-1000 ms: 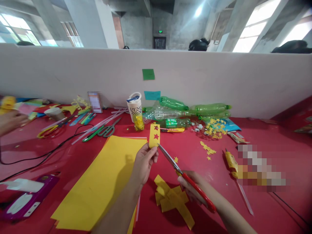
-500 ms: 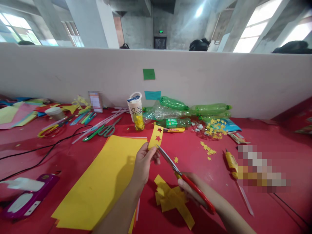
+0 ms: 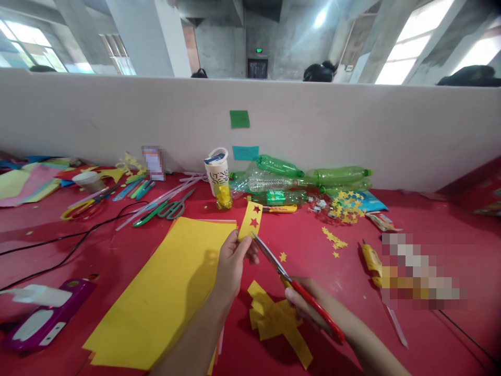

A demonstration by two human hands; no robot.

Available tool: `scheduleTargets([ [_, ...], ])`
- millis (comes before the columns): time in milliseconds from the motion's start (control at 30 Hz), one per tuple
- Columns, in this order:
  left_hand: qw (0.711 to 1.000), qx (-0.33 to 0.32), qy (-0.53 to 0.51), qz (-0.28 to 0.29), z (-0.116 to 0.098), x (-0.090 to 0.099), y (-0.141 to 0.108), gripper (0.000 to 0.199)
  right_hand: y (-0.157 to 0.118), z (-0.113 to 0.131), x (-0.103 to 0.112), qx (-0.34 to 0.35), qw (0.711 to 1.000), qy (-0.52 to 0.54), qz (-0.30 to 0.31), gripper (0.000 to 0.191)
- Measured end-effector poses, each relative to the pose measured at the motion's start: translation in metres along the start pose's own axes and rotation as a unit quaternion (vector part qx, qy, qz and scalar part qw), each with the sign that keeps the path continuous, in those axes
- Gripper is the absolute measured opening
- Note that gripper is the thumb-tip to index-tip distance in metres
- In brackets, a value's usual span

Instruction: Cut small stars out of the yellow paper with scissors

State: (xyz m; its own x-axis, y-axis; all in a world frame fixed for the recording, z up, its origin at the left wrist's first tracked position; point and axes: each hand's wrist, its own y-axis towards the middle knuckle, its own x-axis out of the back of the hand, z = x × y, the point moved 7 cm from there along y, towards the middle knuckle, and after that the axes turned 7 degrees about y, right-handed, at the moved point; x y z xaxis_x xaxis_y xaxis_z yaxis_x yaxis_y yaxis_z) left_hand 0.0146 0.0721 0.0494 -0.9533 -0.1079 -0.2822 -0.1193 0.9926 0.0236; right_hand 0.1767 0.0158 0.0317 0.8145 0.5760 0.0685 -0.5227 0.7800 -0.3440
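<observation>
Pinched in my left hand (image 3: 234, 258) is a yellow paper strip (image 3: 249, 218) with star-shaped holes cut through it. My right hand (image 3: 309, 303) is closed round the handles of red-handled scissors (image 3: 270, 254), whose tips meet the strip beside my left fingertips. The blades look nearly closed. Below them lies a pile of yellow paper strips (image 3: 274, 318) on the red table. One cut-out yellow star (image 3: 282, 257) lies right of the scissor blades. A stack of yellow paper sheets (image 3: 156, 297) extends beneath my left forearm.
Plastic bottles (image 3: 279, 183), a patterned cup (image 3: 217, 169) and a small yellow bottle (image 3: 224, 197) stand or lie along the partition. Yellow stars (image 3: 347, 206) are heaped right, near a yellow glue gun (image 3: 371, 263). Grey scissors (image 3: 172, 209), cables (image 3: 90, 230) and a purple device (image 3: 50, 316) are left.
</observation>
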Motion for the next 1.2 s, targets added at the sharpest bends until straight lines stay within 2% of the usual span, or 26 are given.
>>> scheduleTargets([
  [133, 1.000, -0.009, 0.004, 0.001, -0.0011, 0.0004, 0.0000, 0.016, 0.0001, 0.0020, -0.0001, -0.005, 1.000, -0.015, 0.017, 0.048],
  [367, 1.000, -0.004, 0.004, 0.000, -0.0003, 0.0000, 0.0001, 0.017, -0.0002, 0.0022, 0.0002, -0.020, 1.000, 0.009, -0.006, 0.051],
  [533, 1.000, 0.007, -0.007, 0.001, 0.0001, -0.0007, -0.0001, 0.017, -0.0010, 0.0023, -0.0010, -0.033, 0.999, 0.010, 0.003, 0.053],
  [900, 1.000, 0.014, -0.020, 0.006, 0.0026, -0.0007, 0.0005, 0.016, 0.0000, 0.0066, 0.0009, -0.029, 0.999, -0.016, 0.003, 0.053],
  [1200, 0.999, 0.016, -0.020, 0.018, 0.0013, -0.0005, 0.0019, 0.014, 0.0012, 0.0002, 0.0047, -0.010, 1.000, 0.006, 0.004, 0.047],
])
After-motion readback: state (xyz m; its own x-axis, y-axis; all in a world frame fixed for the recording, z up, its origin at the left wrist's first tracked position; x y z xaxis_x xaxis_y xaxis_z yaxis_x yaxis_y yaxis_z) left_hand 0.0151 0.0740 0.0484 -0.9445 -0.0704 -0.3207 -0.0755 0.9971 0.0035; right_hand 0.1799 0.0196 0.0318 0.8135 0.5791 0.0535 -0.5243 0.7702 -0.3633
